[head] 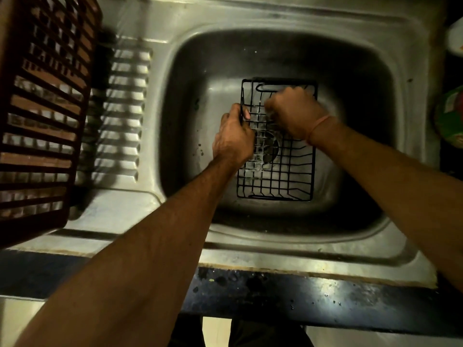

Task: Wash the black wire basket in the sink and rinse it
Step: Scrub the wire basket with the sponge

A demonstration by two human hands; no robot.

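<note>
Down in the bowl of the steel sink (190, 61), the black wire basket (288, 171) lies flat, slightly toward four o'clock of the bowl's centre, its long side running from twelve to six, with the drain showing through its mesh. The person's left hand (234, 139) grips the basket's rim at nine o'clock, thumb and fingers curled over the wire. The right hand (294, 112) is balled into a fist at the basket's twelve o'clock end, knuckles up; it seems to press or scrub the wires, but whether it holds a scrubber or cloth I cannot tell, since the fingers hide whatever is underneath. Soapy film clings to the mesh near the left hand.

Several things could go wrong from here, by my judgement. The wires look wet and soapy, so the one-sided left grip may slip and let the basket skid or tip against the sink wall. Hard scrubbing at the far end could lever the near end at six o'clock up off the bottom. Fingers pushed between the thin wires risk being pinched. No running water is visible, so suds could remain in the mesh if rinsing is skimped.

A brown slatted plastic crate (42, 108) stands on the drainboard (120, 108) at nine o'clock, well apart from the basket.
</note>
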